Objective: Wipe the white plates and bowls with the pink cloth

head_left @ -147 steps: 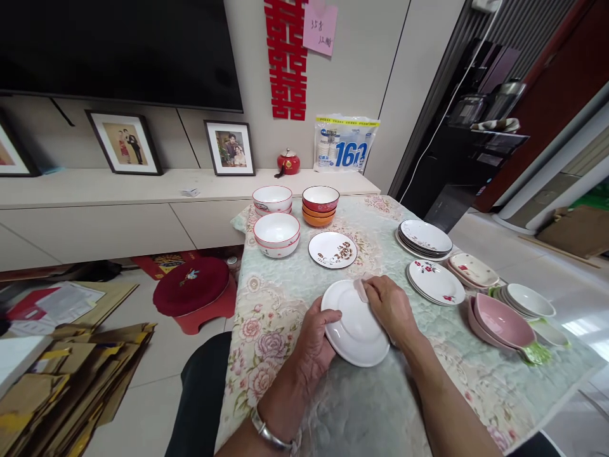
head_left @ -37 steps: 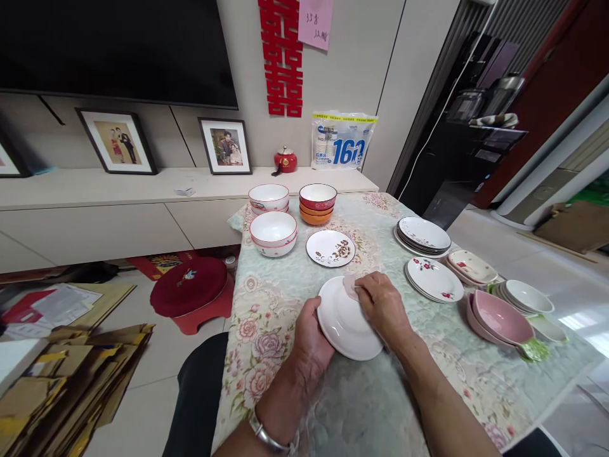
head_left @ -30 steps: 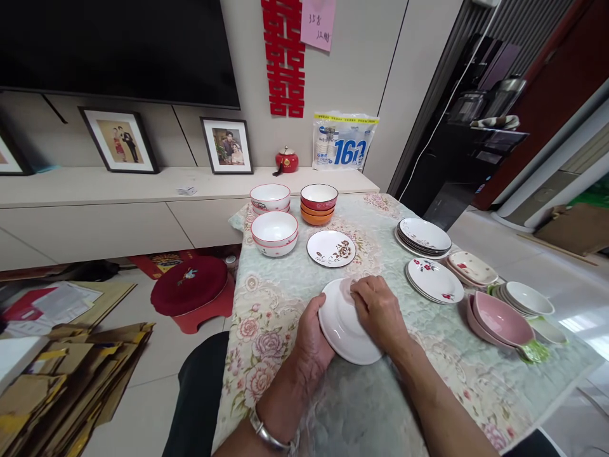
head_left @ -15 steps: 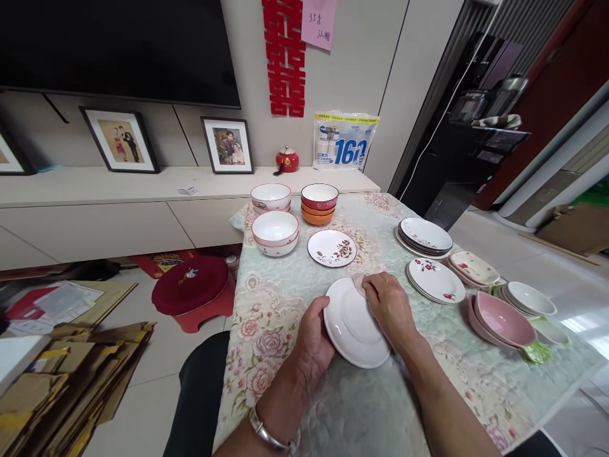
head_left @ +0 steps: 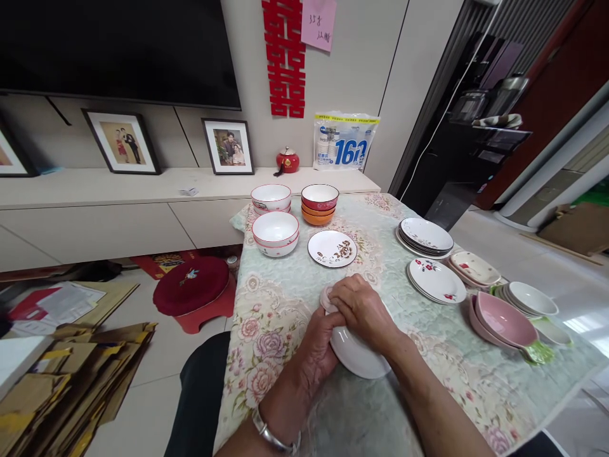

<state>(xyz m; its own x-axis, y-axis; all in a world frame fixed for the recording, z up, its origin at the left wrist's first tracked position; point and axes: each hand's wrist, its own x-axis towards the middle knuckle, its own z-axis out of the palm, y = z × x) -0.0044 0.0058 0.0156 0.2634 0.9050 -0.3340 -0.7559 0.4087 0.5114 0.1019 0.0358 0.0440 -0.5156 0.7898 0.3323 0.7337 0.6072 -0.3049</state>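
Your left hand (head_left: 316, 343) clamps one white plate (head_left: 356, 357), the hub of your clock, over the tabletop (head_left: 335, 419); your right hand (head_left: 364, 312) pinches one pale cloth (head_left: 326, 297) at its 11 o'clock rim. This plate's wiping looks unfinished; which others are done, you can't tell. Near 12 sits one brown-flowered plate (head_left: 332, 248); at 11, two stacked white bowls (head_left: 276, 230); farther, near 12, three red and orange bowls (head_left: 318, 218).

Just past twelve o'clock from my right grip (head_left: 359, 311) I have bare counter (head_left: 380, 254); a brown-flowered plate (head_left: 332, 249) blocks eleven, white bowls (head_left: 276, 240) ten, stacked plates (head_left: 436, 281) two.
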